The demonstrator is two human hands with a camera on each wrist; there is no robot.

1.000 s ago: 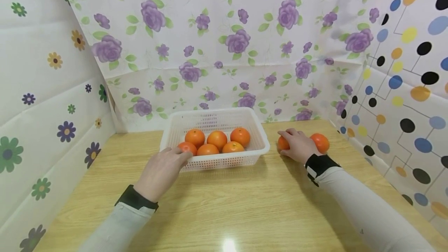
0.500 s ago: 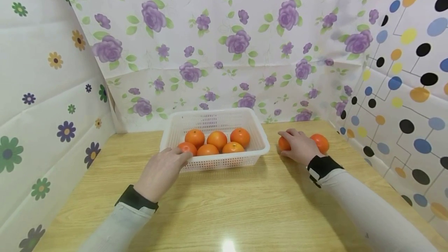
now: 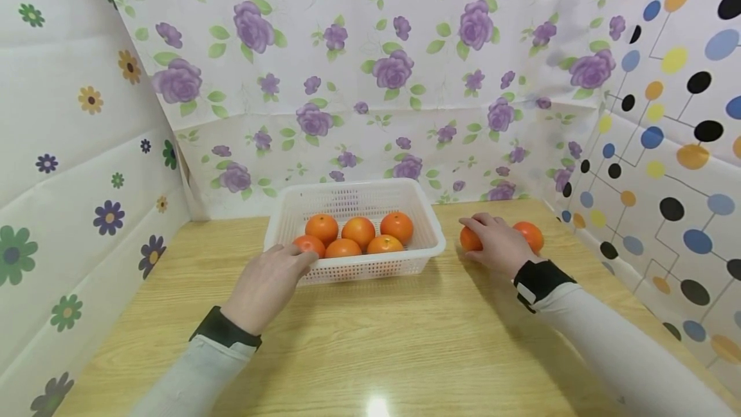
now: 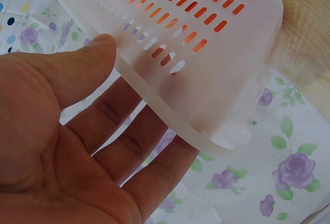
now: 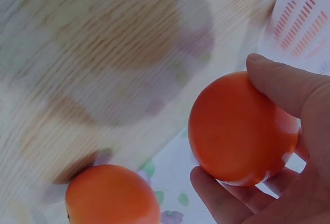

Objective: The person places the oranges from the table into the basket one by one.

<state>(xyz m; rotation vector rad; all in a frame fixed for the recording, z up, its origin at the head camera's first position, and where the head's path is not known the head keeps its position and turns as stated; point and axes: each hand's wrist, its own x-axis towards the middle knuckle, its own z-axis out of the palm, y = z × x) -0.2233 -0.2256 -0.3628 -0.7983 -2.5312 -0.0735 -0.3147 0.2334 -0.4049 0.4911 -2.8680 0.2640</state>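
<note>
A white perforated plastic basket stands at the back of the table with several orange-red tomatoes inside. My left hand grips its near left corner; in the left wrist view the thumb lies on the outer side and the fingers pass over the rim. Right of the basket, my right hand holds a smooth tomato, thumb on one side and fingers curled round the other. Another tomato sits on the table just beyond that hand, partly covered by it in the head view.
The wooden table stretches in front of the basket. A flowered cloth hangs behind it. Cloth walls close in both sides, the right one dotted and close to the loose tomato.
My right wrist and forearm have shifted slightly to the right, while the fingers stay round the tomato. The left hand and the basket hold still.
</note>
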